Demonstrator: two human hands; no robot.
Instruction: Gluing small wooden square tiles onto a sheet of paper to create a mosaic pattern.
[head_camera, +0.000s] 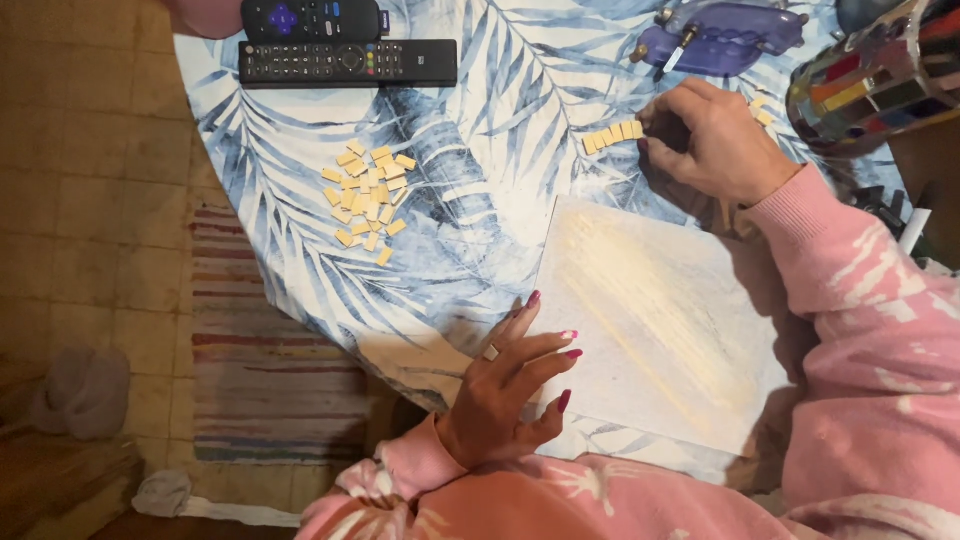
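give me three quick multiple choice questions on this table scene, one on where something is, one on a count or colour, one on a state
1. Where does the loose pile of tan tiles lie?
A. on the white board
B. on the leaf-print tablecloth
C. on the floor

2. How many remote controls lie at the table's far edge?
A. one
B. two
C. four

3. What is the right hand doing?
A. touching a short row of tiles
B. resting in the lap
C. holding a remote

Answers: 1 B, the pile sits on the cloth, apart from the white board. 2 B, two dark remotes lie side by side. 3 A, its fingertips meet the row's end.
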